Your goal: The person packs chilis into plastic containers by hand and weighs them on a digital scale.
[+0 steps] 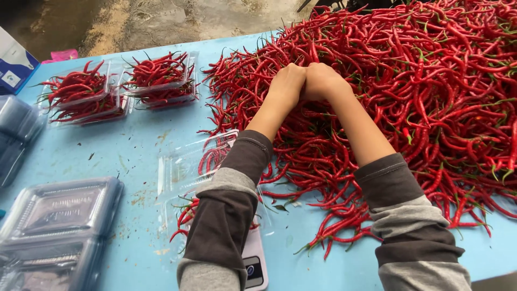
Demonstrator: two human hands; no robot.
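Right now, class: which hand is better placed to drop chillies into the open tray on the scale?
Probably the left hand. Both hands meet on the chilli pile, but the open tray lies under the left forearm, while the right hand would have to cross over.

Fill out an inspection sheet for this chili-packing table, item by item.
Surface: blue table, marked with specks and bits of debris.
Job's things: large heap of red chilies covering the right side; open clear container partly filled with chilies, apparently on a small scale under the left forearm.
Clutter: filled clear packs at far left; stacks of empty clear containers at near left; blue box at the left edge.
Grippers: left hand and right hand pressed together on the heap, fingers curled into the chilies and hidden.
Cables: nothing seen.
Surroundings: bare concrete ground beyond the table; a pink scrap lies there.
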